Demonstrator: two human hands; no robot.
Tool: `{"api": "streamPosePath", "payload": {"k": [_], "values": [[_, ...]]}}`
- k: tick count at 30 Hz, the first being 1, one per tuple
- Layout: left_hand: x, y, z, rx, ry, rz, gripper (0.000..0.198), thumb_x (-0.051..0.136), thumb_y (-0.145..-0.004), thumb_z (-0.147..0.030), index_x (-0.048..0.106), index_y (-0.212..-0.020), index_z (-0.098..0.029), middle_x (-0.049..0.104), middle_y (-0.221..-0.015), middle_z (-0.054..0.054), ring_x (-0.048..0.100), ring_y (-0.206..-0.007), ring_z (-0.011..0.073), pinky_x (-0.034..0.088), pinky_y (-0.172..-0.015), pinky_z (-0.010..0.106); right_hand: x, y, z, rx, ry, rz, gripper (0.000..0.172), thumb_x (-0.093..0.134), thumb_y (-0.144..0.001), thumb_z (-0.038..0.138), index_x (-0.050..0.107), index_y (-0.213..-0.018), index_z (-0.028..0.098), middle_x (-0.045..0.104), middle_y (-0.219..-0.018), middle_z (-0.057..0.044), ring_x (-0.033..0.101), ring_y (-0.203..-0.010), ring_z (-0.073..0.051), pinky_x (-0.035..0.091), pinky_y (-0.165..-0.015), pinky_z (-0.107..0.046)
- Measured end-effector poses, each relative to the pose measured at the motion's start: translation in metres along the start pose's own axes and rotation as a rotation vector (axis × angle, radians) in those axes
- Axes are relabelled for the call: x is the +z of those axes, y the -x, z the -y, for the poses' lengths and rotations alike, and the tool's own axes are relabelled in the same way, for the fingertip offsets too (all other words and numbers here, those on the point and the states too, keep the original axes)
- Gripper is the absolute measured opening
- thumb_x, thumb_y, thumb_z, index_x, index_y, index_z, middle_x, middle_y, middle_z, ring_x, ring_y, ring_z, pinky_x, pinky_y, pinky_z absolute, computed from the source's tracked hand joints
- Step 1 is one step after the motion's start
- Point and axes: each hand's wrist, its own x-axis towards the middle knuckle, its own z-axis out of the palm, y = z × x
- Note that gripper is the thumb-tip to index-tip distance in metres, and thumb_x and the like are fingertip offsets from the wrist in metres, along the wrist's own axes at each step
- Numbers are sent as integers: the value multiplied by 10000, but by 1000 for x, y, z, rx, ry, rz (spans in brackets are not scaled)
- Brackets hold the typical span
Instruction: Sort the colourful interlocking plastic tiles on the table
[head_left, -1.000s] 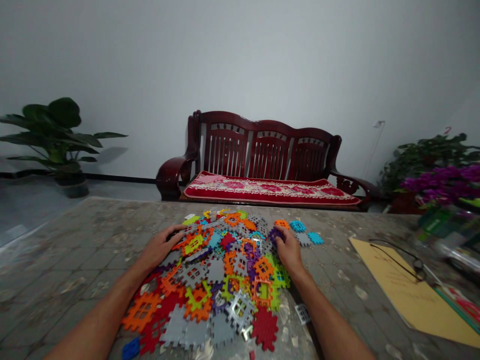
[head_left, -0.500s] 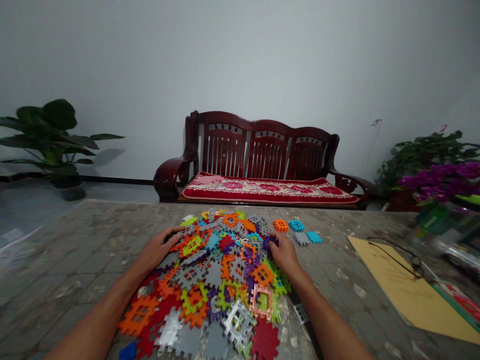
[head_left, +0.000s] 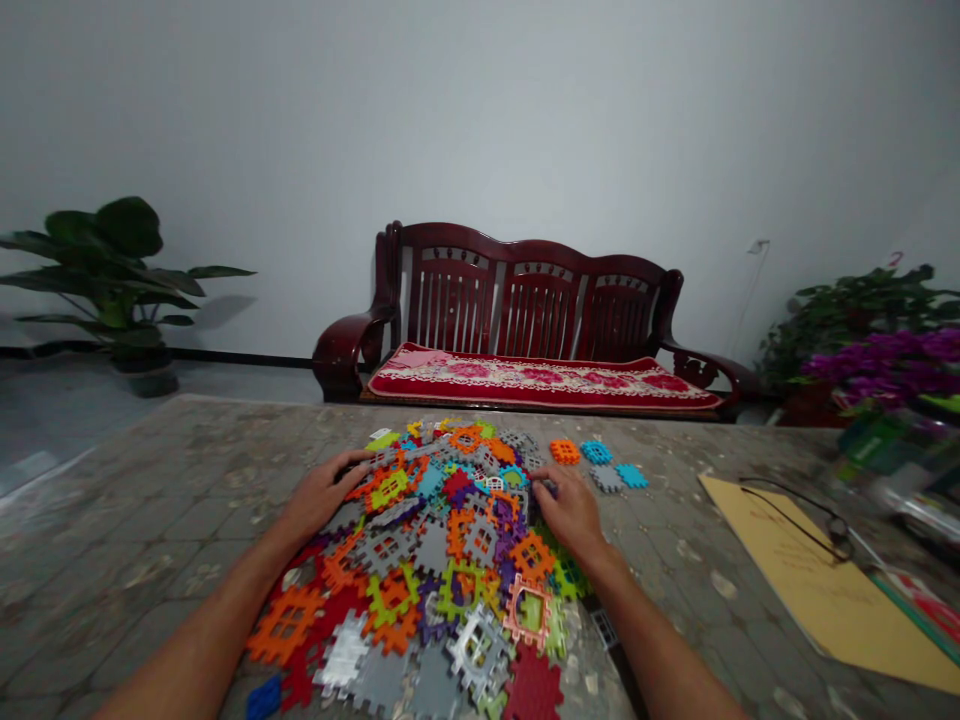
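Green tile [head_left: 570,578] partly behind right wrist [head_left: 597,553]

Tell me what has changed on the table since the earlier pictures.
The right hand has shifted slightly left, further onto the heap of pieces. The dark red piece and orange window piece, at the heap's near right, have slid toward the person. Whether the right hand took or released anything is unclear. The left hand stays at the heap's left side; the four separate pieces lie as before.
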Motion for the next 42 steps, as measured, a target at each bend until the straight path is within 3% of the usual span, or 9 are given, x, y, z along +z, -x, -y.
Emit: {"api": "streamPosePath", "payload": {"k": [8,11,15,22,28,35,42], "values": [[-1,1,-5,-16,6,11,591,448,-808,-637,680,-1157,-220,704,-1188,84,643,-1085,282,475,-998,410,-4,2,12,-54,107,66,137,641,-769,248,719,-880,267,707,-947,-29,571,-979,-242,403,-880,-350],[-2,0,-5,-18,4,7,583,456,-804,-631,683,-1155,-224,708,-1189,75,645,-1081,281,481,-991,404,-3,0,11,26,0,7,98,604,-774,262,692,-818,258,699,-873,-21,590,-917,-223,426,-818,-322],[-1,0,-2,-25,-8,5,594,450,-802,-627,683,-1157,-212,704,-1199,79,645,-1087,279,481,-990,395,1,-4,4,109,-280,-79,176,540,-791,325,659,-866,220,688,-830,-30,615,-780,-199,463,-734,-306],[0,0,-3,-13,-12,5,590,448,-805,-633,685,-1150,-217,710,-1177,80,648,-1079,276,487,-981,389,12,-8,-18,36,-493,-187,266,441,-710,183,652,-870,200,704,-1058,-71,646,-1004,-205,494,-930,-377],[-2,2,-7,-12,-7,-2,571,455,-810,-625,688,-1142,-224,713,-1176,67,651,-1065,275,490,-976,381,11,-6,-21,140,-378,-80,380,474,-686,175,684,-1001,208,718,-969,-47,665,-925,-214,534,-850,-367],[-1,1,-3,-2,1,11,581,453,-817,-637,681,-1160,-227,703,-1200,68,639,-1095,273,472,-1003,386,0,-2,-8,2,-136,156,551,646,-651,186,664,-1196,262,678,-1209,-43,592,-1122,-250,437,-1015,-412],[-1,1,-3,-7,3,7,582,453,-812,-635,688,-1153,-226,713,-1180,74,652,-1072,277,496,-968,383,-1,-2,-7,-37,-89,163,573,658,-701,208,619,-1271,253,688,-1209,-47,606,-1125,-245,436,-1012,-393]]}}
